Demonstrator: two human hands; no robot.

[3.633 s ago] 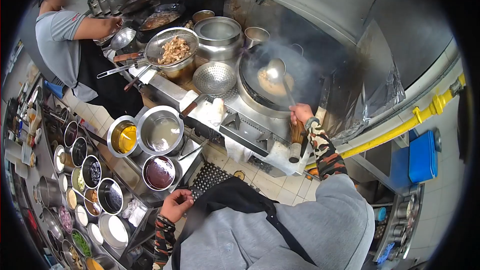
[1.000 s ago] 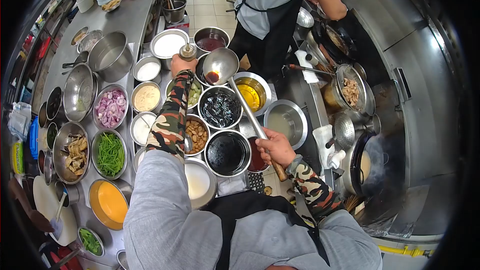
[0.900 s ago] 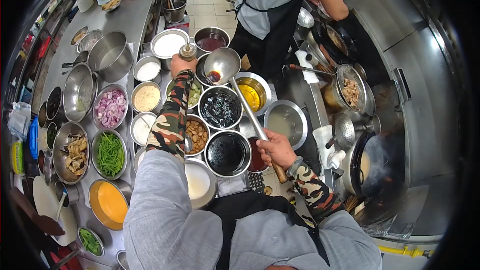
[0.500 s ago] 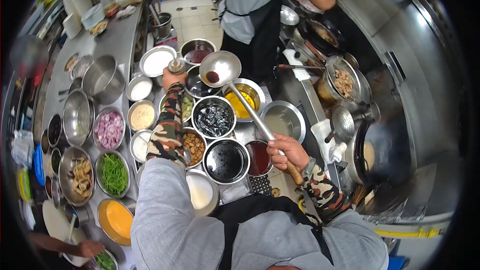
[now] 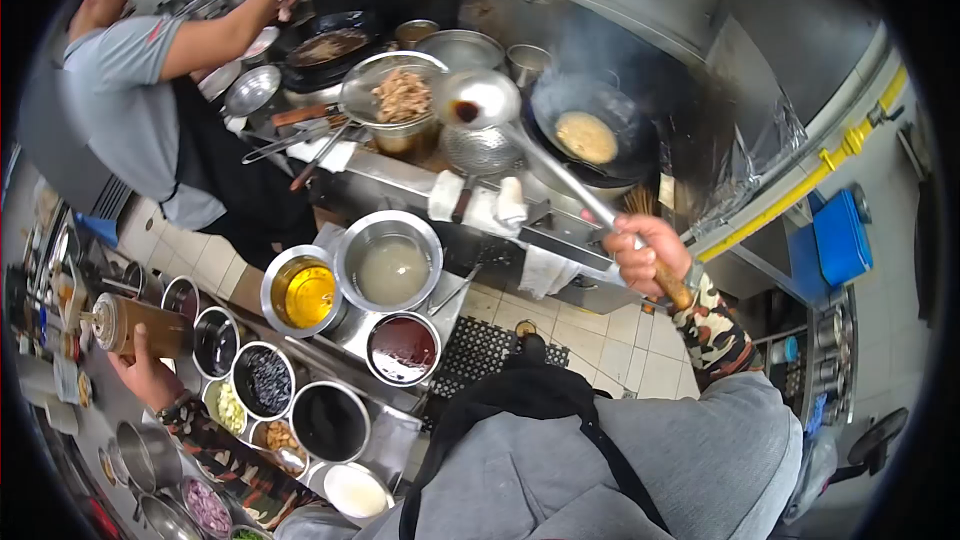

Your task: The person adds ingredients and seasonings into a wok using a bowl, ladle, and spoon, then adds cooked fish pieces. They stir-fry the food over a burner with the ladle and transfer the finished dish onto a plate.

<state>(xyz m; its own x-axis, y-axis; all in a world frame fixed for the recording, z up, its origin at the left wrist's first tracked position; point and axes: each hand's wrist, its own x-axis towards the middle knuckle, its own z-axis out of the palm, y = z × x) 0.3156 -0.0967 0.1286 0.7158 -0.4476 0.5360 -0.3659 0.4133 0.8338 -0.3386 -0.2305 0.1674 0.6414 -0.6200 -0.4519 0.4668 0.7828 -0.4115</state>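
Grip, right: bare right hand (image 5: pixel 650 255) wrapped round the handle of a long silver steel ladle (image 5: pixel 490 92), its brown wooden end jutting past the fist; gripping so far back probably spares the fingers the heat.
Ladle bowl: raised before the stove, opening upward, seemingly so its small pool of dark brown liquid (image 5: pixel 465 110) stays in.
Grip, left: bare left hand (image 5: pixel 148 377) closed about a clear plastic bottle of brown liquid (image 5: pixel 150 328), thumb along its side, other fingers mostly hidden; the capped end points outward, likely to guard against drips.
Steam (image 5: pixel 573 65): drifts above a round black wok (image 5: pixel 636 140) with a pale pool (image 5: pixel 587 137) inside, right of the ladle bowl in view.
Pots (image 5: pixel 364 232): round, silver, steel, with yellow liquid (image 5: pixel 311 297), cloudy liquid (image 5: pixel 393 265) and dark red sauce (image 5: pixel 403 345); bunched together, presumably for easy reach.
Far left: co-worker in a grey shirt (image 5: pixel 130 65), one arm raised near the pans.
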